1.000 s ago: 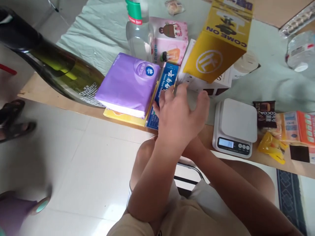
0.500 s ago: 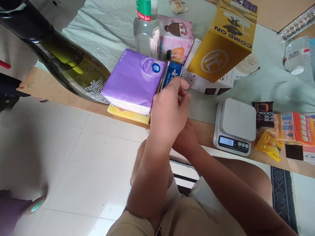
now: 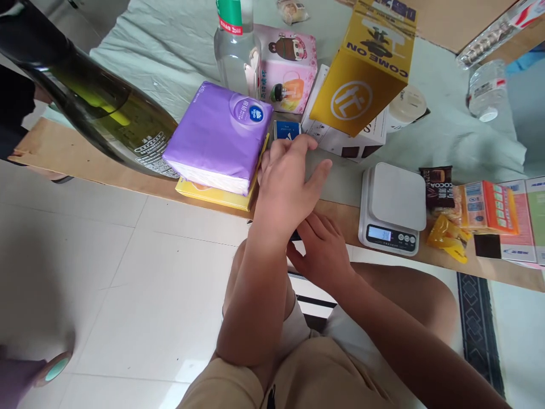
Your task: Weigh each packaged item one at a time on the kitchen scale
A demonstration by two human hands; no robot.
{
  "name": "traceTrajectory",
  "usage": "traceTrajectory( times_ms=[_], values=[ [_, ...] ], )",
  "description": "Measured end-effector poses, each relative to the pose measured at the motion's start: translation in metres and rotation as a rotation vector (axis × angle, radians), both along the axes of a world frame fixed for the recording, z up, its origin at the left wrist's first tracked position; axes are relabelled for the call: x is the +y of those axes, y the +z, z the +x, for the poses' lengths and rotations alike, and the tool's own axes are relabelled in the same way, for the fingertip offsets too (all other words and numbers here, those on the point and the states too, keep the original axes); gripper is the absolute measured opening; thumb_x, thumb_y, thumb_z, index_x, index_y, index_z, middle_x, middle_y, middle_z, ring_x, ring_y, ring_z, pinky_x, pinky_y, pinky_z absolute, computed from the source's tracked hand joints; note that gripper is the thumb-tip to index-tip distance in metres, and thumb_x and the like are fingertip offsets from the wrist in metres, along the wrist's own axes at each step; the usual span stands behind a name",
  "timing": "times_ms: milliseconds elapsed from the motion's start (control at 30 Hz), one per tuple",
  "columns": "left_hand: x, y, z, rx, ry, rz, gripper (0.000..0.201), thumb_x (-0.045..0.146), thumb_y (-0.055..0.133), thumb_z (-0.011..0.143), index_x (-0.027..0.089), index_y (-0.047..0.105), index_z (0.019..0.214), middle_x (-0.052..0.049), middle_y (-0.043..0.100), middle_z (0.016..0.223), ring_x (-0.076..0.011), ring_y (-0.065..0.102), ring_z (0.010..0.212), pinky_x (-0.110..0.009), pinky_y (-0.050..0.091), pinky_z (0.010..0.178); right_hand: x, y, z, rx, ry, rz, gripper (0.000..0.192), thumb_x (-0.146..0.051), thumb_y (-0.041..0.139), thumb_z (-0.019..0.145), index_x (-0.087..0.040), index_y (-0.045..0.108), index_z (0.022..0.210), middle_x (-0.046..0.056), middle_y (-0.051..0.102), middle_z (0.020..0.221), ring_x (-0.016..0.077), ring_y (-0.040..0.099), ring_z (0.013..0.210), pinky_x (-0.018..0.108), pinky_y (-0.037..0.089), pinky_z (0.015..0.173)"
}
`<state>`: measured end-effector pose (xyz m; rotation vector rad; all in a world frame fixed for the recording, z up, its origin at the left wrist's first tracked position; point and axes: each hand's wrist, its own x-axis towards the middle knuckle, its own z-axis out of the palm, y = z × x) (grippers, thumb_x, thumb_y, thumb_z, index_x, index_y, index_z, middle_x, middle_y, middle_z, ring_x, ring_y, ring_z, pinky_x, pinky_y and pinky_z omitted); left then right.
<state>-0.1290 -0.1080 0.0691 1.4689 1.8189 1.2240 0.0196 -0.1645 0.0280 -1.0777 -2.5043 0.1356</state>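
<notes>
My left hand (image 3: 292,179) reaches across my right one and lies over a small blue box (image 3: 287,129), covering its near part. Its thumb is stretched out to the side and its fingers are apart. Below the left wrist, at the table's front edge, is my right hand (image 3: 326,247). A dark edge shows between its thumb and forefinger, and its fingertips are partly hidden by the left arm. Just left of the blue box, a purple tissue pack (image 3: 221,133) rests on a yellow box (image 3: 213,193).
A large green bottle (image 3: 119,119) leans in at left. Behind stand a clear bottle (image 3: 236,59), a pink box (image 3: 292,68) and a tilted yellow carton (image 3: 361,68). A white kitchen scale (image 3: 395,196) sits at right beside snack packets (image 3: 438,187).
My left hand's thumb has spread away from its fingers. The blue box has turned slightly under it. My right hand has come further out from beneath the left wrist. The view has shifted.
</notes>
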Motion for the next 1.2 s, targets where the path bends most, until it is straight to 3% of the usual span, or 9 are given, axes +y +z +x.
traceTrajectory(
  times_ms=[100, 267, 467, 600, 700, 900, 1033, 1100, 1200],
  values=[
    [0.002, -0.007, 0.008, -0.034, 0.044, -0.089, 0.033, 0.037, 0.074, 0.090, 0.029, 0.069, 0.122, -0.014, 0.057, 0.144, -0.0402, 0.058, 0.137, -0.063, 0.050, 0.115, -0.007, 0.003, 0.005, -0.019, -0.017, 0.014, 0.048, -0.023, 0.062, 0.094, -0.025, 0.058, 0.142, 0.011, 0.076, 0.128, 0.0284, 0.072, 0.119, 0.043, 0.056, 0.092],
    [0.008, -0.016, 0.015, -0.110, 0.103, -0.151, 0.033, 0.042, 0.076, 0.088, 0.030, 0.068, 0.118, -0.016, 0.052, 0.148, -0.0413, 0.062, 0.124, -0.064, 0.055, 0.106, -0.018, 0.000, -0.003, 0.068, -0.164, -0.027, 0.032, -0.034, 0.067, 0.091, -0.024, 0.061, 0.121, 0.016, 0.071, 0.131, 0.0299, 0.073, 0.110, 0.044, 0.060, 0.088],
    [0.011, -0.026, 0.005, -0.118, 0.106, -0.028, 0.027, 0.043, 0.073, 0.090, 0.030, 0.068, 0.113, -0.012, 0.066, 0.111, -0.0360, 0.067, 0.111, -0.058, 0.055, 0.107, -0.021, 0.000, -0.015, 0.118, -0.255, -0.227, 0.037, -0.033, 0.063, 0.093, -0.023, 0.057, 0.127, 0.026, 0.047, 0.164, 0.0372, 0.070, 0.130, 0.040, 0.063, 0.069],
    [0.009, -0.025, 0.000, -0.042, 0.124, 0.020, 0.017, 0.041, 0.076, 0.086, 0.028, 0.068, 0.094, -0.008, 0.068, 0.089, -0.0329, 0.069, 0.095, -0.054, 0.058, 0.101, -0.024, 0.000, -0.007, 0.222, -0.256, -0.269, 0.036, -0.028, 0.061, 0.092, -0.024, 0.058, 0.128, 0.022, 0.057, 0.157, 0.0337, 0.070, 0.134, 0.043, 0.068, 0.083],
    [0.005, -0.011, 0.002, 0.001, 0.136, 0.009, 0.012, 0.036, 0.077, 0.084, 0.027, 0.068, 0.088, -0.005, 0.068, 0.079, -0.0296, 0.070, 0.088, -0.049, 0.059, 0.096, -0.034, 0.005, 0.011, 0.288, -0.269, -0.224, 0.036, -0.028, 0.063, 0.092, -0.024, 0.058, 0.127, 0.021, 0.063, 0.151, 0.0306, 0.073, 0.131, 0.041, 0.069, 0.085],
    [0.000, 0.018, 0.025, -0.125, -0.199, 0.074, 0.015, 0.030, 0.064, 0.094, 0.023, 0.068, 0.081, -0.002, 0.080, 0.084, -0.0198, 0.076, 0.081, -0.033, 0.060, 0.082, -0.075, 0.028, 0.082, 0.329, -0.359, -0.128, 0.036, -0.033, 0.071, 0.090, -0.023, 0.062, 0.123, 0.022, 0.065, 0.150, 0.0350, 0.071, 0.135, 0.046, 0.069, 0.091],
    [0.003, 0.016, 0.066, -0.112, -0.483, 0.152, 0.032, 0.032, 0.057, 0.100, 0.022, 0.072, 0.074, -0.006, 0.086, 0.106, -0.0271, 0.079, 0.118, -0.037, 0.064, 0.098, -0.082, 0.036, 0.124, 0.362, -0.496, -0.012, 0.035, -0.033, 0.078, 0.085, -0.025, 0.065, 0.117, 0.018, 0.069, 0.145, 0.0349, 0.074, 0.129, 0.053, 0.067, 0.098],
    [0.003, 0.010, 0.091, -0.079, -0.615, 0.153, 0.025, 0.036, 0.059, 0.100, 0.021, 0.079, 0.096, -0.011, 0.079, 0.135, -0.0304, 0.069, 0.141, -0.042, 0.061, 0.111, -0.069, 0.036, 0.136, 0.367, -0.577, 0.049, 0.034, -0.033, 0.079, 0.084, -0.026, 0.067, 0.116, 0.017, 0.072, 0.141, 0.0346, 0.073, 0.129, 0.055, 0.066, 0.099],
    [0.000, -0.002, 0.123, -0.026, -0.752, 0.085, 0.056, 0.047, 0.063, 0.099, 0.015, 0.063, 0.146, -0.019, 0.050, 0.169, -0.0319, 0.052, 0.158, -0.046, 0.055, 0.122, -0.034, 0.034, 0.145, 0.388, -0.674, 0.034, 0.034, -0.035, 0.076, 0.088, -0.026, 0.066, 0.119, 0.017, 0.069, 0.144, 0.0353, 0.068, 0.137, 0.060, 0.063, 0.106]
  ],
)
